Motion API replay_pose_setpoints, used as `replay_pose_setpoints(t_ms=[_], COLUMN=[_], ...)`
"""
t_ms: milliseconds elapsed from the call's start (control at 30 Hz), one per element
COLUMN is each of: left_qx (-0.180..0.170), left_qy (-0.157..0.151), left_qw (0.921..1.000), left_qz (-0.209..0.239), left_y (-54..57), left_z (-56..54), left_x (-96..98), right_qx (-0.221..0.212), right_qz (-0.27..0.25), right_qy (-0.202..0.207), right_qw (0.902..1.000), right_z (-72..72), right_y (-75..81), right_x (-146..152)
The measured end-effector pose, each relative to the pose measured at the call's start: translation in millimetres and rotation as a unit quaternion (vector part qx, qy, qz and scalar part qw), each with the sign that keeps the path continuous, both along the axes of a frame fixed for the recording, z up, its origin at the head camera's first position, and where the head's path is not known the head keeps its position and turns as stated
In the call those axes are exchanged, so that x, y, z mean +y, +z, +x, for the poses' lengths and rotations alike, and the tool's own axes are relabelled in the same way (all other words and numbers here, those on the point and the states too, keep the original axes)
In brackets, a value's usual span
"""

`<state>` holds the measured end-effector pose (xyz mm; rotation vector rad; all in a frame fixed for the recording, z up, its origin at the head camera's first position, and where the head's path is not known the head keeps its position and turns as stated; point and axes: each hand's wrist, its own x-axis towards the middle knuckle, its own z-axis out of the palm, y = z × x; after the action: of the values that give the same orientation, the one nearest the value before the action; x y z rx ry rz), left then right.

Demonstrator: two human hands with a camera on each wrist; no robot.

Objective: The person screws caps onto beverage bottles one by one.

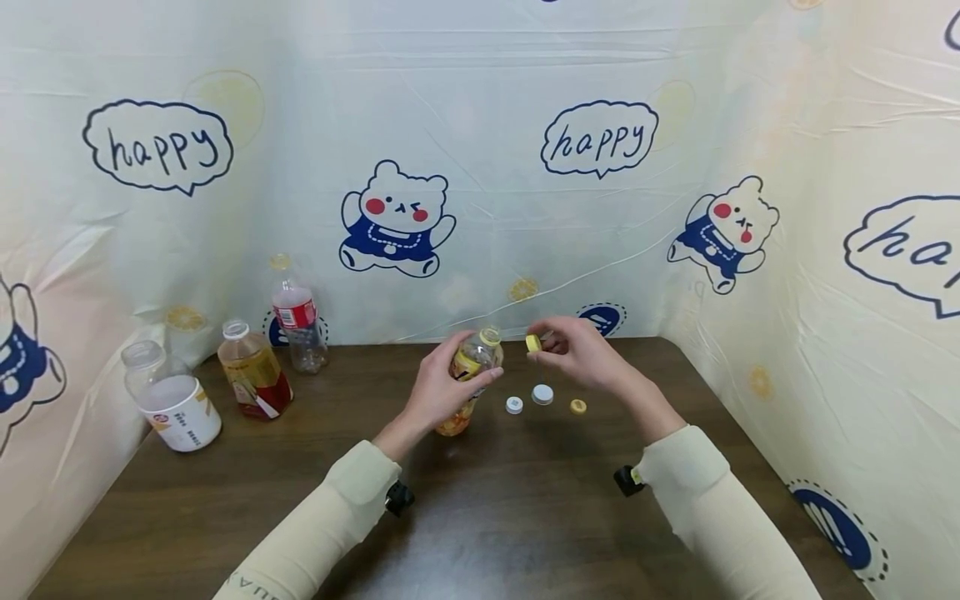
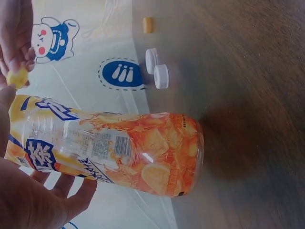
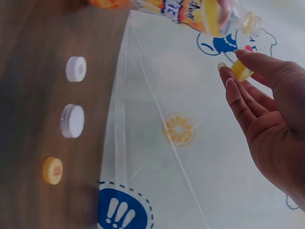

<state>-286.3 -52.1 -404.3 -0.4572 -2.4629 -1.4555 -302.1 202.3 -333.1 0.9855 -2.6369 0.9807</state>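
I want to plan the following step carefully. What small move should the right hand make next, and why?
Probably bring the small yellow cap left onto the mouth of the clear plastic bottle with the yellow-orange label. The right hand pinches the cap just beside the open neck, and the left hand grips the bottle upright on the table.

Bright, even light with soft shadows; head view bends at edges, wrist views slightly hazy

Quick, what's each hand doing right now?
Left hand: grips the orange-label bottle.
Right hand: pinches a yellow cap.
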Motion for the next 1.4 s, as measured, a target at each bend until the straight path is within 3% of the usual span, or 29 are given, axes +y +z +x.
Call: replay_pose_setpoints(t_ms=[567,967,1400], left_qx=[0.008,0.005,0.006], left_qy=[-0.002,-0.004,-0.010], left_qw=[0.9999,1.0000,0.9999], left_qz=[0.008,-0.002,-0.004], left_y=[-1.3,-3.8,-3.6], left_z=[-0.4,1.0,3.2], left_x=[2.6,4.1,5.8], right_qx=[-0.007,-0.023,-0.025], right_qz=[0.002,0.050,0.075], right_qy=[0.021,0.055,0.075], right_qw=[0.9998,0.9969,0.9940], right_z=[0.0,-1.5,-7.4], right_y=[29.1,44.3,43.2], right_x=[-14.1,-24.1,-36.1])
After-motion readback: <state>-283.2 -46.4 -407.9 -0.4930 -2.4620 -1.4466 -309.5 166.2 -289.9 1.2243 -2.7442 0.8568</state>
